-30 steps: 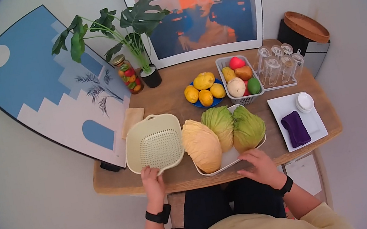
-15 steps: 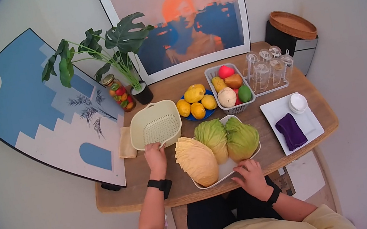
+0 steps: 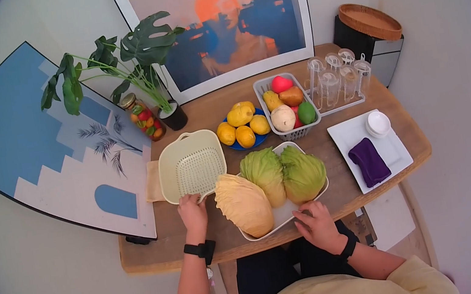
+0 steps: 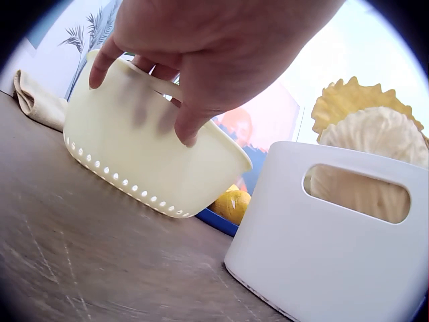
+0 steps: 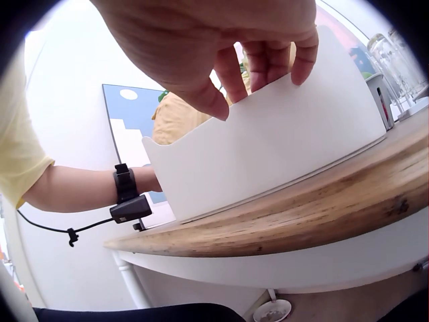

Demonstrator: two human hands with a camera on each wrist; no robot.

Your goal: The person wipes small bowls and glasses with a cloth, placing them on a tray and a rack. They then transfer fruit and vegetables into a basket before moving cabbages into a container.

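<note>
My left hand (image 3: pixel 192 213) grips the near rim of a pale cream colander (image 3: pixel 172 168) at its handle. In the left wrist view, thumb and one finger lie outside the colander wall (image 4: pixel 120 134), while other fingers show as shadows through it. A white bin (image 3: pixel 279 216) stands right of the colander, holding a pale yellow leafy head (image 3: pixel 243 205) and two green cabbage-like heads (image 3: pixel 261 170). My right hand (image 3: pixel 320 227) holds the bin's near rim, thumb outside and fingers over the edge in the right wrist view. The colander's inside is bare.
Behind are a blue plate of lemons (image 3: pixel 241 115), a grey fruit basket (image 3: pixel 297 134) and a rack of glasses (image 3: pixel 330 86). At right, a white tray (image 3: pixel 398 152) bears a purple cloth (image 3: pixel 368 163) and white bowl (image 3: pixel 378 123). A beige cloth (image 3: pixel 154 187) lies left of the colander.
My left hand has shifted the colander away from the table's front edge, back beside the beige cloth. My right hand stays at the bin's near rim. The head view has tilted and shifted.
</note>
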